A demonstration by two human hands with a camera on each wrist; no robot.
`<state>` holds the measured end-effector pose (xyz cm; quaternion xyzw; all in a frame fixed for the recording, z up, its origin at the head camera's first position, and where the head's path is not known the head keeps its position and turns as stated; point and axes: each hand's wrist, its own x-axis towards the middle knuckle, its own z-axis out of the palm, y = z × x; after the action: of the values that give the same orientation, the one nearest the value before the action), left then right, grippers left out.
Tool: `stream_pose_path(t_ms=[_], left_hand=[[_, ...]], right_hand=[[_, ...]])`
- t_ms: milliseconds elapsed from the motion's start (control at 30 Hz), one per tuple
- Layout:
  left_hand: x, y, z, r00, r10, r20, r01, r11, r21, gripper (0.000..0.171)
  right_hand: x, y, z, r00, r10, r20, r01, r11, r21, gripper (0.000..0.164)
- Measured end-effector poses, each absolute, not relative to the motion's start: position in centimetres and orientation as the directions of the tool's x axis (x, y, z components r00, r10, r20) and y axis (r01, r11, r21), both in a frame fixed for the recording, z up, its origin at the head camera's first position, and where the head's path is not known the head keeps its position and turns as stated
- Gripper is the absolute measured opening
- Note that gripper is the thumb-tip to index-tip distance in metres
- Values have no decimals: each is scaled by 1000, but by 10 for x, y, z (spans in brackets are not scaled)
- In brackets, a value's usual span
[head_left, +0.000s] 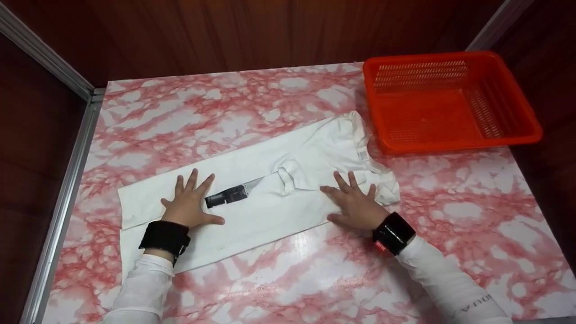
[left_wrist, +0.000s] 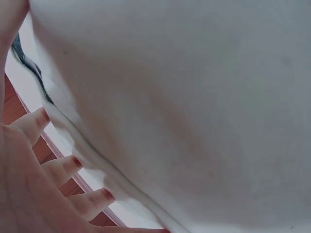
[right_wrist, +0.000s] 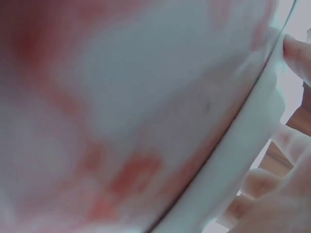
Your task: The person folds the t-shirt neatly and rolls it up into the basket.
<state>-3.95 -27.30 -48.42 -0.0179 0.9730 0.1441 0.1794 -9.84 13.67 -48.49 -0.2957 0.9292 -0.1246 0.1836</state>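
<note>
White garment (head_left: 265, 211) | black patch (head_left: 227, 196) partly under folds | label (head_left: 362, 156) unreadable

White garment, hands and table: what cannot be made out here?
White garment: head view, parts hidden by left hand and right hand.
Its label: head view, any text too small.
Left hand: left wrist view, cut by frame edge.
Table pattern: right wrist view, blurred.

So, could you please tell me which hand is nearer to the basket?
The right. The right hand is over the garment's end nearer the basket, apart from it; the left hand is near the opposite end, farther left.
</note>
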Motion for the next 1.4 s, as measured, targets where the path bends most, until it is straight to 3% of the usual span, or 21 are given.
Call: stream_pose_path(t_ms=[1400], left_hand=[[-61, -260, -478, -923, -139, -359, -232, 945, 230, 117]], right_hand=[[-221, 110, -488, -725, -625, -288, -486, 762, -429, 57]])
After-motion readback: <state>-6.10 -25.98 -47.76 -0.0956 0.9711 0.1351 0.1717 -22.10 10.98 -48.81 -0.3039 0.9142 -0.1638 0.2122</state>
